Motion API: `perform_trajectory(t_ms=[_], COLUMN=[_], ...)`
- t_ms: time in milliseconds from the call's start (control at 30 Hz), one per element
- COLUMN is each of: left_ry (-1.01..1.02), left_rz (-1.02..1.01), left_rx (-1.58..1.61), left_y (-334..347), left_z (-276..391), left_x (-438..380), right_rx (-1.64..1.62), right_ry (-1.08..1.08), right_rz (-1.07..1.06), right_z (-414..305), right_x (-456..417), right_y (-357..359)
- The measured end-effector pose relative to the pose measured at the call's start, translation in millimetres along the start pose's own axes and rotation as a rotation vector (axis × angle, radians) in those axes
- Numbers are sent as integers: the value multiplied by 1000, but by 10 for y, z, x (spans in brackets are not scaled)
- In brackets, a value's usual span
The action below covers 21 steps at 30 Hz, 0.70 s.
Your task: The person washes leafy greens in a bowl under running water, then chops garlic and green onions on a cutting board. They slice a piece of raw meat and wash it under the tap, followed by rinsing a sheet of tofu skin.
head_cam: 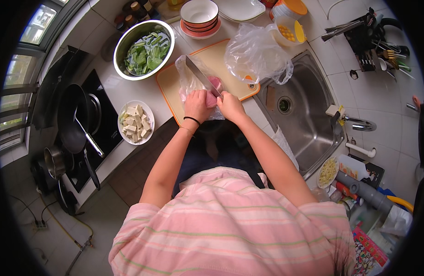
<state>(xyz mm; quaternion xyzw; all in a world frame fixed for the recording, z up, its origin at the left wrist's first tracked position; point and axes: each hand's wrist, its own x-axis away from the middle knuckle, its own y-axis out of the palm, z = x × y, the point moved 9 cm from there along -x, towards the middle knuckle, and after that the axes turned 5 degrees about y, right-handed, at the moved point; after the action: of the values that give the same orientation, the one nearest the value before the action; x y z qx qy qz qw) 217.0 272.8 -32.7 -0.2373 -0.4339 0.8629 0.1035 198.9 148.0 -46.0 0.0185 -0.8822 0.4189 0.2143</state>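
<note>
In my right hand (231, 107) is the handle of a kitchen knife (199, 74), its broad blade pointing away to the upper left. The blade lies across a piece of raw pink meat (212, 99), and more meat shows on its far side. My left hand (197, 104) presses on the near side of the meat, fingers curled close to the blade. Under the meat spreads a clear plastic bag (188, 74). All this rests on a cream cutting board (168, 90) with an orange rim, its handle hole at the right.
A steel bowl of leafy greens (148, 51) and a plate of cubed tofu (136, 122) stand left. Beyond them, a wok (72, 120) sits on the black cooktop. A crumpled plastic bag (258, 51) covers the board's right end, beside the steel sink (301, 103). Stacked bowls (199, 15) stand behind.
</note>
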Motion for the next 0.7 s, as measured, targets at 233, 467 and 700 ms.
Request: perform_trajectory(t_ms=[233, 467, 700], left_ry=[-351, -303, -232], left_rz=[20, 28, -60], left_rx=[87, 180, 37], left_y=[-215, -361, -265], left_z=[-525, -546, -405], left_x=[-56, -137, -65], right_rx=[88, -7, -127], right_ry=[68, 45, 63], right_rz=[-86, -72, 42], right_z=[120, 182, 80], right_x=[295, 276, 313], right_y=[35, -113, -306])
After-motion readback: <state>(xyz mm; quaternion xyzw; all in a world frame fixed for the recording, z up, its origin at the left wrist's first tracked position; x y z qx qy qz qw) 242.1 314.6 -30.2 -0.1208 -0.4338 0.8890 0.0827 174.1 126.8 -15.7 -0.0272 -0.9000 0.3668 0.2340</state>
